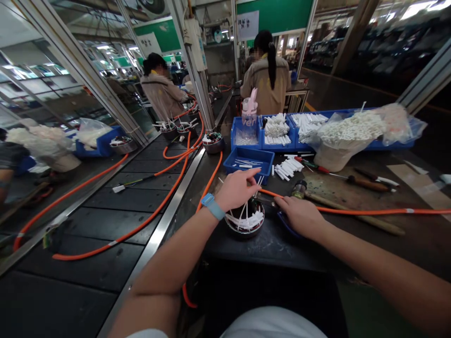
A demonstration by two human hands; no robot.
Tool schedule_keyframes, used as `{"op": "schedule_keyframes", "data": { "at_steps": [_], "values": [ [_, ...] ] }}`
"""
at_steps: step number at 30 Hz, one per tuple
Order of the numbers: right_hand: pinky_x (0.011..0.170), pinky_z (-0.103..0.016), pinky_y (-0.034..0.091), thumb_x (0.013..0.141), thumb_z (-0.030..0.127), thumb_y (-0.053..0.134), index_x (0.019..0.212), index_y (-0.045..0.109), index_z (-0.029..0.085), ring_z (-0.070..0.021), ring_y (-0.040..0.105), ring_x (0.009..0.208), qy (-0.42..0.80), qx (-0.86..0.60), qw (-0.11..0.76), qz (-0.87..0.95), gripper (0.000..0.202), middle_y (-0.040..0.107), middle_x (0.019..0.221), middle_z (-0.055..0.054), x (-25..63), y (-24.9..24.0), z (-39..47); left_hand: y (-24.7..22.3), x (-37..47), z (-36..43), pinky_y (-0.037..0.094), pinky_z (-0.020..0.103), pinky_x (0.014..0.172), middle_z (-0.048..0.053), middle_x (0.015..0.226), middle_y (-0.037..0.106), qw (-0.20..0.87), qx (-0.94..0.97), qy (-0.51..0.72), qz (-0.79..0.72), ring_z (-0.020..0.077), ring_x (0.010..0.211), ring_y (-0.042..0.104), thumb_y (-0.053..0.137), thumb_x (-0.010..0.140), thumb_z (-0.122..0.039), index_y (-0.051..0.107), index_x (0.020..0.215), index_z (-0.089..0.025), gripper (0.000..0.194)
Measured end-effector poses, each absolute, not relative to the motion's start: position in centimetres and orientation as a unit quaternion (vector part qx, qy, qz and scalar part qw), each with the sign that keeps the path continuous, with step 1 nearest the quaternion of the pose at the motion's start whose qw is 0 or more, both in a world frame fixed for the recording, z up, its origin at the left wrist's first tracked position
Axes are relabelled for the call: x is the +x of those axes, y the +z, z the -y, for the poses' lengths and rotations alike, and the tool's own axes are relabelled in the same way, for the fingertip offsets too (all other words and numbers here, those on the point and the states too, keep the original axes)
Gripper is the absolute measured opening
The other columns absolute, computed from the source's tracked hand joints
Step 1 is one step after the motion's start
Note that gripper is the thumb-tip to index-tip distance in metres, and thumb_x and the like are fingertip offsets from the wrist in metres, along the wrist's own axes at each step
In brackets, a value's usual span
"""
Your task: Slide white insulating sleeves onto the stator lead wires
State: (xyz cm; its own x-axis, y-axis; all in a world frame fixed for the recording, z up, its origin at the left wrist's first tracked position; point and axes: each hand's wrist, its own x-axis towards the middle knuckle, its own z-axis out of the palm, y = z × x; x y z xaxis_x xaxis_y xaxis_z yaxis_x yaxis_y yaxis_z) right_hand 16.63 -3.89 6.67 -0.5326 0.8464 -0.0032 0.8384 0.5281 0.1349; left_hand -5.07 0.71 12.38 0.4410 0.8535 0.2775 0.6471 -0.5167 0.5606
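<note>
A round motor stator (245,221) with white sleeves and thin white cable ties around its windings sits on the dark bench in front of me. My left hand (237,188) is over its far rim, fingers closed around thin white cable ties (260,180) whose ends stick up past the thumb; the index finger points out to the right. Just right of the stator, my right hand (299,213) grips blue-handled pliers (289,225); their metal jaws reach toward the stator and are partly hidden. An orange cable (338,211) passes behind that hand.
Behind the stator are a small blue tray (249,159), loose white sleeves (288,167) and blue bins (276,133). Screwdrivers (368,183) and a wooden stick (384,225) lie right. A roller conveyor (105,225) with orange cables runs left. Two co-workers (269,80) sit beyond.
</note>
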Motion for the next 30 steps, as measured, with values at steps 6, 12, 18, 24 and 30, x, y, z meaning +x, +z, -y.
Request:
{"op": "schedule_keyframes", "data": {
  "at_steps": [6,12,18,24,30],
  "values": [
    [0.059,-0.027,0.038,0.089,0.015,0.041,0.117,0.051,0.014,-0.0216,0.062,0.08,0.07,0.487,0.037,-0.87,0.03,0.065,0.094,-0.01,17.6,6.2,2.8,12.5,-6.6,0.2,0.046,0.029,0.085,0.001,0.086,0.069,0.166,0.815,0.358,-0.425,0.0153,0.088,0.06,0.06,0.081,-0.024,0.069,0.077,-0.02,0.01],
    [0.061,-0.029,0.039,0.087,0.019,0.046,0.124,0.046,0.015,-0.0236,0.06,0.084,0.097,0.462,0.022,-0.881,0.038,0.063,0.095,-0.009,17.6,7.5,2.6,12.5,-11.8,1.1,0.049,0.026,0.07,0.001,0.082,0.067,0.178,0.666,0.468,-0.553,0.0124,0.071,0.059,0.059,0.078,-0.029,0.061,0.113,-0.015,0.037],
    [0.058,-0.028,0.036,0.085,0.013,0.045,0.115,0.052,0.015,-0.0229,0.059,0.079,0.14,0.381,0.052,-0.912,0.031,0.062,0.087,-0.008,13.2,10.5,0.9,13.2,-12.3,0.7,0.047,0.024,0.071,0.0,0.081,0.069,0.289,0.816,0.2,-0.459,0.0129,0.074,0.061,0.059,0.076,-0.024,0.071,0.093,-0.019,0.021],
    [0.058,-0.027,0.035,0.086,0.011,0.044,0.112,0.053,0.016,-0.0219,0.06,0.078,0.142,0.333,0.07,-0.93,0.028,0.063,0.086,-0.008,10.9,11.0,-0.2,13.0,-12.0,0.9,0.046,0.023,0.069,0.001,0.081,0.069,0.261,0.793,0.252,-0.49,0.0126,0.073,0.062,0.055,0.079,-0.021,0.071,0.084,-0.019,0.016],
    [0.054,-0.027,0.033,0.086,0.011,0.043,0.106,0.054,0.014,-0.0208,0.061,0.071,0.135,0.345,0.09,-0.925,0.022,0.063,0.079,-0.007,12.5,10.4,0.0,11.8,-13.0,1.3,0.046,0.026,0.081,0.003,0.093,0.068,0.255,0.755,0.351,-0.492,0.0146,0.088,0.061,0.055,0.08,-0.021,0.07,0.079,-0.017,0.016]
  ]
}}
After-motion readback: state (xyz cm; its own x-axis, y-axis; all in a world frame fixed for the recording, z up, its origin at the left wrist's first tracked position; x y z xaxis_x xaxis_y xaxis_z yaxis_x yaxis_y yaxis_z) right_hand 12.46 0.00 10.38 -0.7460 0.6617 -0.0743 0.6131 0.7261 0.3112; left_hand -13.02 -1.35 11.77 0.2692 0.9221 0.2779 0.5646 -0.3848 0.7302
